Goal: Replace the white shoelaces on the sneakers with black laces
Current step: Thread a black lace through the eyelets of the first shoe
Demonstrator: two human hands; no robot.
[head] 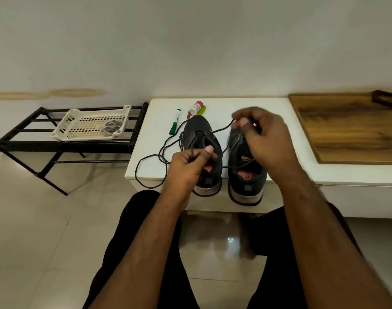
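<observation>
So there are two dark grey sneakers sitting side by side on a low white table (212, 103), toes pointing at the wall, heels hanging just over the near edge. The left sneaker (202, 139) and the right sneaker (246, 175) both have pinkish insoles showing. A black lace (150, 157) is running through the eyelets of the left one, with a big loose loop trailing off to the left across the tabletop and dipping over the front edge. The left hand (188, 168) is over the heel opening of the left sneaker, fingers curled with the thumb pinching a bit of that lace. The right hand (262, 134) is up above the tongue of the right sneaker, thumb and fingertips pinching the other end of the lace, which stretches back across to the left shoe. Behind the shoes there's a green marker (175, 121), a small white bottle with a pink cap (196, 108) and a lime green thing (202, 110) just beside it, can't tell what that is. Off to the left a black metal rack (63, 143) holds a white plastic basket (92, 124) with a pale lace coil (110, 128) in it. A wooden board (351, 128) lies on the counter to the right.
</observation>
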